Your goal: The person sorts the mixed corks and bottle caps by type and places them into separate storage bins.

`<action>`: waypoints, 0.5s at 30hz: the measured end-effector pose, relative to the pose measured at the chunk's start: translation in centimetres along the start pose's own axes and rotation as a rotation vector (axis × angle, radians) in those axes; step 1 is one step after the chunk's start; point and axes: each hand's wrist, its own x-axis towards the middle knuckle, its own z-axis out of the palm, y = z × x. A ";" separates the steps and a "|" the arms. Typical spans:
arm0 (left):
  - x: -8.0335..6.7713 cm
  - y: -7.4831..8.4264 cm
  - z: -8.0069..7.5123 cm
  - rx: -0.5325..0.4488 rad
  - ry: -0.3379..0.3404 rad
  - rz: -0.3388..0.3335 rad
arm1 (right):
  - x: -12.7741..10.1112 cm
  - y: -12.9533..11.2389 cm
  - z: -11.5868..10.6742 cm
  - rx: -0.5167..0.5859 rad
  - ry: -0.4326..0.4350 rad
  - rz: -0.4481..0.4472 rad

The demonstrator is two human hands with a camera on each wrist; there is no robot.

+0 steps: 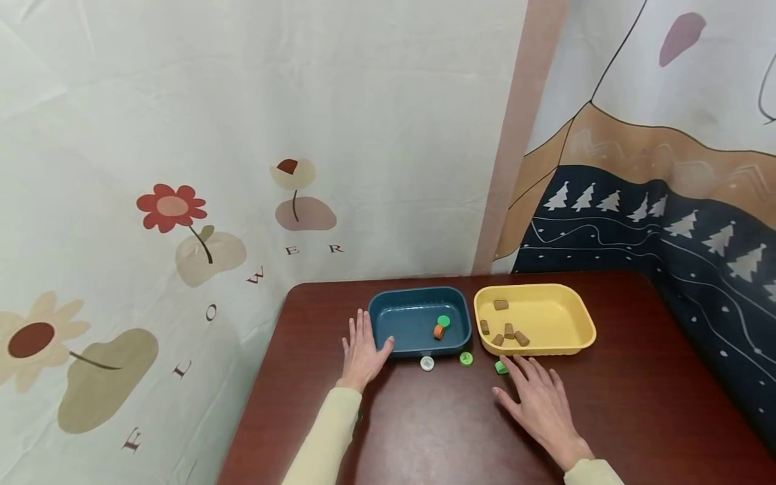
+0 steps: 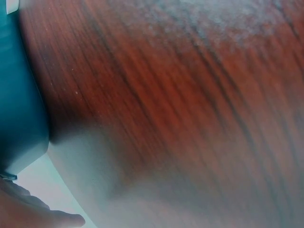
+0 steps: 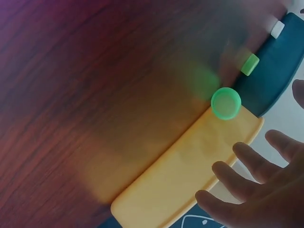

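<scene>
Green cap (image 1: 500,367) just off right hand's (image 1: 541,405) fingertips (beside yellow tray (image 1: 583,322)).

Bare table (image 1: 636,404) lies open right of the yellow tray (image 1: 582,323); caps (image 1: 465,358) crowd the trays' front

Left hand (image 1: 362,353): flat, palm down, fingers straight and together, pointing away from the body; thumb spread to the right. Forearm in a pale yellow sleeve (image 1: 324,438), angled up from the lower edge of the head view.

Right hand (image 1: 541,403): flat, palm down, fingers straight and slightly fanned, pointing forward and left. 4 fingers (image 3: 236,176) and part of the thumb show in the right wrist view, spread, gripping nothing. Pale cuff at the wrist.
</scene>
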 end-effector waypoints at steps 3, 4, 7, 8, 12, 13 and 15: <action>-0.1 -0.1 0.0 -0.001 0.000 -0.002 | 0.1 0.0 0.3 -0.012 -0.023 -0.001; -0.1 -0.1 0.1 0.002 -0.002 -0.004 | 0.1 0.0 0.5 -0.014 -0.033 0.001; -0.1 -0.1 0.2 0.002 -0.006 -0.007 | 0.4 0.1 0.7 -0.018 -0.076 0.018; -0.1 -0.1 0.2 0.001 -0.006 -0.007 | 0.4 0.0 0.8 -0.020 -0.092 0.025; 0.0 -0.1 0.2 -0.002 -0.001 -0.003 | 0.7 0.0 1.0 -0.033 -0.138 0.044; 0.0 -0.1 0.2 0.000 -0.002 -0.004 | 0.7 0.0 1.1 -0.037 -0.146 0.046; 0.0 -0.1 0.1 0.000 -0.002 -0.002 | 0.7 0.0 1.1 -0.044 -0.155 0.048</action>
